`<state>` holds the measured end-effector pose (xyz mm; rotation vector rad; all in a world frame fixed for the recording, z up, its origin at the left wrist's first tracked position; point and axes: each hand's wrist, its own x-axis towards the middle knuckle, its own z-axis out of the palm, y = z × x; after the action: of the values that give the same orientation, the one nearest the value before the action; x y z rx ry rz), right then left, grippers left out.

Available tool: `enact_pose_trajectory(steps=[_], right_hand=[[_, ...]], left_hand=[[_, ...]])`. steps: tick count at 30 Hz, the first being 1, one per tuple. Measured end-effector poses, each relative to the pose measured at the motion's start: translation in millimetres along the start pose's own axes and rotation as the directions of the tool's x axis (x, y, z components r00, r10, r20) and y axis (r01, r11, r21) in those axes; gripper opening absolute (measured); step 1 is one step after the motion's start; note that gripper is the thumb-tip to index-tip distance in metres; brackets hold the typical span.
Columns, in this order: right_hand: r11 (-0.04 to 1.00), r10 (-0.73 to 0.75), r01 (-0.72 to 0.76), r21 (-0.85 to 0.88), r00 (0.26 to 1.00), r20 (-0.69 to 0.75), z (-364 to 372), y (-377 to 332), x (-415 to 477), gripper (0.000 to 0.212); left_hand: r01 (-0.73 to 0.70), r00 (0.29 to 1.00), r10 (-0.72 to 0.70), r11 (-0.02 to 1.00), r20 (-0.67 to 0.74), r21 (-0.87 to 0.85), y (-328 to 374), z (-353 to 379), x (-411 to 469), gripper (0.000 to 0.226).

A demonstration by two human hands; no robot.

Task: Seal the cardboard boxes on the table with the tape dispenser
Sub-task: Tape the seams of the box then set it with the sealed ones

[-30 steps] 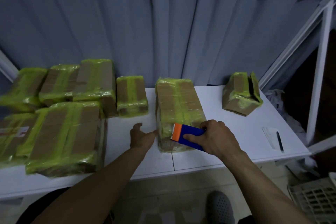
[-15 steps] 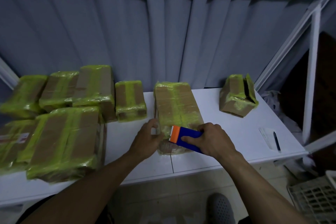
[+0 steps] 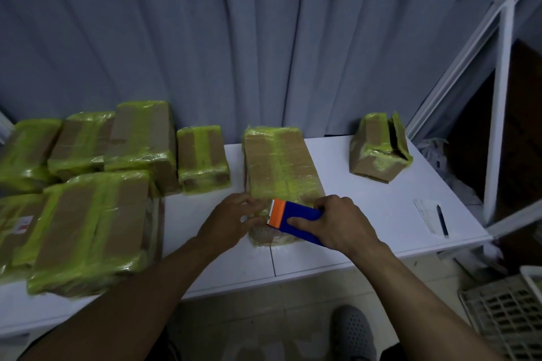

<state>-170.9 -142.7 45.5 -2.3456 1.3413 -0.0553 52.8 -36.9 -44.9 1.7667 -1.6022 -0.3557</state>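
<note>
A long cardboard box [image 3: 278, 164] wrapped in yellow-green tape lies in the middle of the white table [image 3: 366, 202], its near end toward me. My right hand [image 3: 337, 223] grips a blue tape dispenser with an orange blade end [image 3: 293, 217], pressed on the box's near end. My left hand [image 3: 231, 220] rests against the box's near left corner, fingers curled on the tape by the blade. The box's near face is partly hidden behind both hands.
Several taped boxes [image 3: 93, 226] crowd the table's left side, and a small one [image 3: 202, 158] stands just left of the middle box. A box with an open flap [image 3: 378, 149] sits at the back right. Paper and a pen [image 3: 434, 217] lie near the right edge. A white crate [image 3: 507, 313] stands on the floor.
My left hand has moved from the table beside the box onto its near left corner, next to the dispenser's blade. The right hand and dispenser have stayed on the box's near end.
</note>
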Motion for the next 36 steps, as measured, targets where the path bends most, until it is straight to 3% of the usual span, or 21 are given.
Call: enact_pose_trajectory(steps=[7, 13, 17, 24, 29, 33, 36], right_hand=[[1.000, -0.026, 0.026, 0.018, 0.999, 0.023, -13.3, -8.1, -11.2, 0.066], [0.999, -0.001, 0.002, -0.052, 1.000, 0.014, -28.5, -1.7, -25.0, 0.049], [0.994, 0.053, -0.053, -0.097, 0.999, -0.004, -45.6, 8.5, -33.2, 0.054], [0.983, 0.044, -0.046, -0.176, 0.999, -0.018, -29.5, 8.5, -26.3, 0.059], [0.982, 0.049, -0.047, -0.181, 0.999, 0.006, -21.7, 3.7, -21.0, 0.057], [0.985, 0.084, -0.080, -0.156, 0.996, 0.021, -21.7, 5.7, -17.8, 0.057], [0.986, 0.088, -0.084, -0.144, 0.996, 0.015, -20.9, 6.6, -18.1, 0.059]], left_hand=[[-0.031, 0.999, 0.030, 0.999, 0.036, 0.018, -0.2, -0.8, -2.3, 0.036], [-0.084, 0.994, 0.081, 0.996, 0.067, 0.043, -1.6, -0.1, -3.3, 0.034], [-0.052, 0.996, 0.047, 0.996, 0.073, 0.071, -8.1, -10.5, -3.9, 0.032], [-0.152, 0.987, 0.137, 0.970, 0.088, 0.191, -11.7, -22.8, -11.9, 0.030], [-0.148, 0.988, 0.132, 0.965, 0.083, 0.218, -11.7, -25.7, -6.4, 0.037], [-0.265, 0.963, 0.238, 0.925, 0.131, 0.272, 3.8, -15.8, -1.8, 0.045], [-0.283, 0.957, 0.243, 0.906, 0.161, 0.314, 18.0, -2.0, 0.7, 0.037]])
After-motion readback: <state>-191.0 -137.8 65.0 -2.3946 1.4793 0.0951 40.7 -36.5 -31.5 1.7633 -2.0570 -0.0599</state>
